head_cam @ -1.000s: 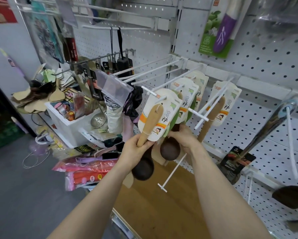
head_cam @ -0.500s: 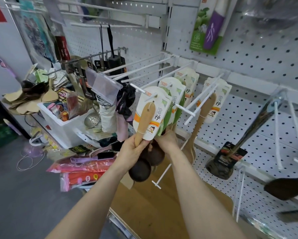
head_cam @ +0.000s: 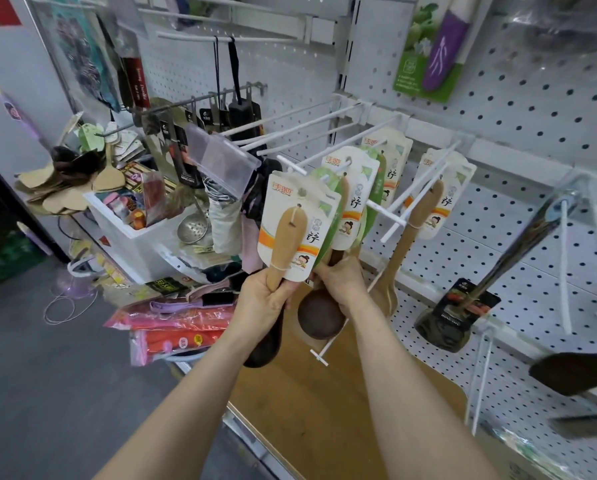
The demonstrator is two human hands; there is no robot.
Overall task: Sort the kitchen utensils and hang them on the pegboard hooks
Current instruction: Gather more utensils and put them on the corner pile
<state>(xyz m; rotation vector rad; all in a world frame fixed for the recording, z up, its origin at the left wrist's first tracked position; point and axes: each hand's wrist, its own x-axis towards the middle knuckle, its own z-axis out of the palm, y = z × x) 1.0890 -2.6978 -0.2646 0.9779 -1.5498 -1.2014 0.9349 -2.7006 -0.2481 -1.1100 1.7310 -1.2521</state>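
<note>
Your left hand (head_cam: 262, 299) is wrapped tight round the carded spoon (head_cam: 286, 237), and your right hand (head_cam: 342, 282) clutches the ladle (head_cam: 319, 317) beside it. Hanging step now: lift the card's hole onto the hook (head_cam: 292, 165) just above your left hand.

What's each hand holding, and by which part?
Left hand: carded light-wood-handled ladle, by its lower handle. Right hand: second dark-bowled ladle, just above the bowl.

Front ladle card (head_cam: 297, 216): red logo at top left, not legible; one large black Chinese character at right, apparently 铲. The second card (head_cam: 354, 199) repeats it. Black spatula label (head_cam: 463, 304): Latin word beginning "HONG", remainder illegible.
</note>
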